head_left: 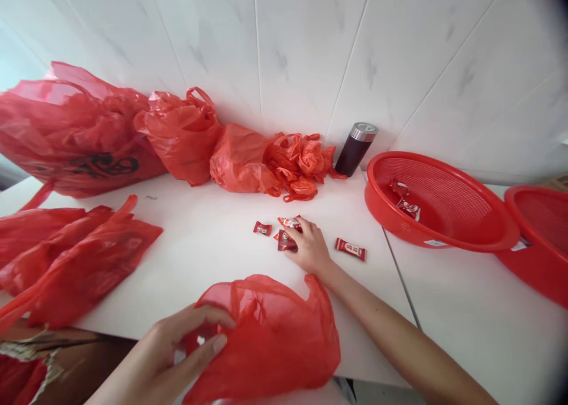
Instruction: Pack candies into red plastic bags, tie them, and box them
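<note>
My left hand [177, 349] grips the edge of a red plastic bag [275, 334] at the near edge of the white table [199, 239], holding its mouth open. My right hand [310, 246] reaches forward over the table and closes its fingers on red wrapped candies [287, 233]. One more wrapped candy [262, 228] lies just left of those fingers. Another candy [350, 249] lies to the right of the hand.
Several red plastic bags [186, 133] are heaped along the tiled wall and at the left [75, 257]. A dark flask [355, 149] stands at the back. A red basket [437, 201] holds two candies; a second red basket [541, 239] sits far right. A torn cardboard box [44, 357] is at lower left.
</note>
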`<action>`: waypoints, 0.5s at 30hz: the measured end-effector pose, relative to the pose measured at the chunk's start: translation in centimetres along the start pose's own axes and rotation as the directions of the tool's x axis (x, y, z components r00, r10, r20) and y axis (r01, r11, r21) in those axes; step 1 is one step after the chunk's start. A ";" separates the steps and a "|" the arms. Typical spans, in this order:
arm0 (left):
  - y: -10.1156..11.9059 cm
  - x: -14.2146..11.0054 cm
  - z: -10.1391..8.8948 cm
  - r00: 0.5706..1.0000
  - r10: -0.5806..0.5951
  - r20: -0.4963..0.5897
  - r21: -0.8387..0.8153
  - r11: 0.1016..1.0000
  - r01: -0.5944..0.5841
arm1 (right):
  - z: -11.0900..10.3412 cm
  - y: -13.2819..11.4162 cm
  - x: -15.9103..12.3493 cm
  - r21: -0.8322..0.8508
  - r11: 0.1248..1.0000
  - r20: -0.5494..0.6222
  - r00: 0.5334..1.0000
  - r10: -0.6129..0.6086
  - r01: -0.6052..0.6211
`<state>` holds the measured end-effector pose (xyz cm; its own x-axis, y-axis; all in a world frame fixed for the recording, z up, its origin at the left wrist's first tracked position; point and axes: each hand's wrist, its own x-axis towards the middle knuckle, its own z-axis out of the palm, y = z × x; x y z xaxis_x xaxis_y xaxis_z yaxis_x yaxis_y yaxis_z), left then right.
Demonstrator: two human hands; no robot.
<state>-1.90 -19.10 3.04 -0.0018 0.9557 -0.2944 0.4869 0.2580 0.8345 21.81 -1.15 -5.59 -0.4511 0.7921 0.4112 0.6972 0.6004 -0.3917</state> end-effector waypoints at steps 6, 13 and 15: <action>1.8 2.7 0.4 0.995 0.091 0.033 -0.138 0.987 -0.086 | -4.0 3.1 1.9 0.152 0.980 -0.050 0.989 0.140 -0.131; 3.7 4.4 1.3 0.979 0.076 0.190 -0.326 0.945 -0.010 | -12.5 -2.1 -1.2 0.867 0.427 0.204 0.965 0.167 -0.257; 3.6 5.0 1.5 0.964 0.089 0.250 -0.340 0.940 0.001 | -12.1 -4.4 -2.9 0.841 0.388 0.406 0.914 0.007 -0.377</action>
<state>1.21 -13.60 3.89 0.2596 0.9090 -0.3260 0.1607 0.2922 0.9428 26.72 -7.42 4.91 -0.6337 0.7726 0.0384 -0.0279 0.0268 -0.9993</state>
